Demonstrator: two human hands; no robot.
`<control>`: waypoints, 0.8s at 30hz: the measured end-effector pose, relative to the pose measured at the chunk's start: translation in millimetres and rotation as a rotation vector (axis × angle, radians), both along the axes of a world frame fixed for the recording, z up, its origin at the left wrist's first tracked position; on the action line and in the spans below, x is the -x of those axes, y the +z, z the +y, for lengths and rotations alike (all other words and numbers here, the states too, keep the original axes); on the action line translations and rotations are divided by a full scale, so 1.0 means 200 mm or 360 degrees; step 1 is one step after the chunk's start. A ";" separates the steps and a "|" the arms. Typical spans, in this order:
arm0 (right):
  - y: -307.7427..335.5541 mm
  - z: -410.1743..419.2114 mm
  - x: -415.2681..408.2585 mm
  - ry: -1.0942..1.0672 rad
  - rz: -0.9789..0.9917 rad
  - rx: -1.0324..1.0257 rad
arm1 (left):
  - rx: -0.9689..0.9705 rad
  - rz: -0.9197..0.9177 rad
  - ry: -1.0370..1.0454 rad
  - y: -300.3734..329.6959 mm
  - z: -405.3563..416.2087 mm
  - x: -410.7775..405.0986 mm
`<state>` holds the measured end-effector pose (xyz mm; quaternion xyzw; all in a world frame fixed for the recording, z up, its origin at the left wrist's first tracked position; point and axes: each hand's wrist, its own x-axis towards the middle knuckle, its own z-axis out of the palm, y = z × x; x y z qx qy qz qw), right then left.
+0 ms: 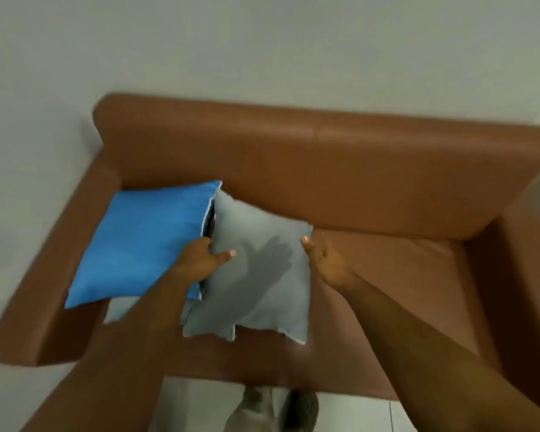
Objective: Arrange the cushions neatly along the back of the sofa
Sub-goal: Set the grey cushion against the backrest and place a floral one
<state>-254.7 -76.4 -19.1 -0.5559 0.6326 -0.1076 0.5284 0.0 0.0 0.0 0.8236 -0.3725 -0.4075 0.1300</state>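
A brown leather sofa [371,182] fills the view. A blue cushion [144,241] leans at its left end against the armrest and backrest. Beside it on the right stands a pale grey cushion [256,291], touching the backrest. My left hand [203,260] grips the grey cushion's left edge, thumb on its front. My right hand [325,260] is at the cushion's right edge, palm inward and fingers spread; whether it grips is unclear. A second grey cushion [120,310] peeks out under the blue one, mostly hidden by my left forearm.
The sofa's right seat [402,291] holds no cushions. Armrests close both ends, left [44,291] and right [524,275]. A pale wall [262,42] stands behind the sofa. My trouser leg and shoe [300,406] show on the floor below.
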 end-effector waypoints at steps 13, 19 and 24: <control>-1.21 0.10 -0.12 -0.0548 -0.0068 -0.0535 | -0.0230 0.0150 0.0390 -0.90 -0.11 -0.09; -0.90 -0.05 -0.03 -0.0624 -0.0118 -0.0522 | -0.0185 0.0502 0.0572 -0.76 -0.24 -0.03; -0.39 -0.27 0.37 -0.0550 -0.0269 -0.0519 | -0.0179 0.0938 0.0597 -0.42 -0.49 0.10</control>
